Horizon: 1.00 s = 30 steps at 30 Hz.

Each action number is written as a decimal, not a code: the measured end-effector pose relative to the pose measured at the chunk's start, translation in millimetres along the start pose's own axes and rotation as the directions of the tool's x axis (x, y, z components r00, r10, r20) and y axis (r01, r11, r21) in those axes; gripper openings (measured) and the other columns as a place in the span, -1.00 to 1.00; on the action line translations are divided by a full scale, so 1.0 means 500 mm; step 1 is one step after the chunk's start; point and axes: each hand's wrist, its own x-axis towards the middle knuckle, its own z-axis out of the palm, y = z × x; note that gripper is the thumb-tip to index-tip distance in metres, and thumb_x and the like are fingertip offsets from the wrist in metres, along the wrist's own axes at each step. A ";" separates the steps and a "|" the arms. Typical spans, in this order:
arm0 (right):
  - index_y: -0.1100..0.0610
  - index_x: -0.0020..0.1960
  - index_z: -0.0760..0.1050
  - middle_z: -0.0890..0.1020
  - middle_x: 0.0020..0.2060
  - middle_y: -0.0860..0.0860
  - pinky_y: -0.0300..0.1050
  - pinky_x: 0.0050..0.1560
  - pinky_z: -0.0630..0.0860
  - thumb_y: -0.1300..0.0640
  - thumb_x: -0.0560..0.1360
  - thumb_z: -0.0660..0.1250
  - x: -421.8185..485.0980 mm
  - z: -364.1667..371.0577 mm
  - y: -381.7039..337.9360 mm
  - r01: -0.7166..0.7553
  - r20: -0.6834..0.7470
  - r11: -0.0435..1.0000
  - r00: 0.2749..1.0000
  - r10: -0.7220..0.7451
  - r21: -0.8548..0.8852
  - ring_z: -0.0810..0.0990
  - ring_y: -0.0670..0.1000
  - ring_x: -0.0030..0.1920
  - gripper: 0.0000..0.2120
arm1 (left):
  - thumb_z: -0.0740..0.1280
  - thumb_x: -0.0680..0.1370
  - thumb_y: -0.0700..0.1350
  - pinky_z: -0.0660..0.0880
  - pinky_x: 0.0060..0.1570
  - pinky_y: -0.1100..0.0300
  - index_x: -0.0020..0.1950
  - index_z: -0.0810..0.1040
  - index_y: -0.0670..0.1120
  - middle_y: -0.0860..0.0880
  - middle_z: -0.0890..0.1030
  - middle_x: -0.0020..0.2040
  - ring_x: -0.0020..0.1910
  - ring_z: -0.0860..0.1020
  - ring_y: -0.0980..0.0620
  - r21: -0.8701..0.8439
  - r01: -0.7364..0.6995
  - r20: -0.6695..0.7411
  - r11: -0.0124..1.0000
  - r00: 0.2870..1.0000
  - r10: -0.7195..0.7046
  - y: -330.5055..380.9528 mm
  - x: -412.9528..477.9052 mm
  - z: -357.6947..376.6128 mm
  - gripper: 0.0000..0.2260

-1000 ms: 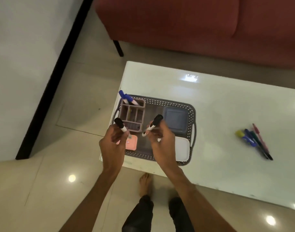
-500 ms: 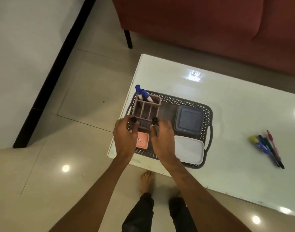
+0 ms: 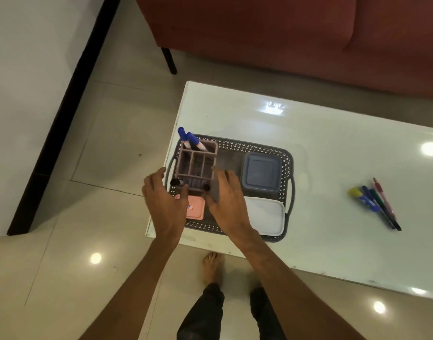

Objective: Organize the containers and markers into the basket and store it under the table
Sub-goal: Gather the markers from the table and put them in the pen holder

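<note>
A grey perforated basket (image 3: 237,144) sits at the left end of the white table (image 3: 333,148). Inside it stands a mauve divided organizer (image 3: 198,160) with two blue markers (image 3: 187,139) in its far corner. Two black markers (image 3: 176,182) (image 3: 207,187) stand in its near compartments. The basket also holds a blue-grey lidded container (image 3: 261,171), a white lidded container (image 3: 268,215) and a small pink container (image 3: 197,208). My left hand (image 3: 164,201) and my right hand (image 3: 229,202) hover on either side of the organizer's near edge, fingers spread, holding nothing.
Several loose markers and pens (image 3: 375,203) lie on the right part of the table. A red sofa (image 3: 284,33) stands behind the table, one dark leg (image 3: 168,60) on the tiled floor. My bare foot (image 3: 210,266) is at the table's near edge.
Both hands lowered a black marker each into the organizer's near compartments and let go; their fingers have spread apart.
</note>
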 end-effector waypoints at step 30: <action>0.16 0.13 0.60 0.63 -0.03 0.05 -0.17 -0.11 0.43 0.29 0.56 0.29 -0.195 -0.551 0.734 -0.445 -0.401 0.896 0.818 0.412 0.014 0.56 0.09 -0.02 -0.81 | 0.42 0.55 -0.16 0.58 0.13 0.14 0.19 0.59 -0.13 -0.06 0.64 0.13 0.10 0.60 -0.01 -0.062 -0.352 0.515 0.934 0.790 0.332 0.498 -0.536 0.696 -0.78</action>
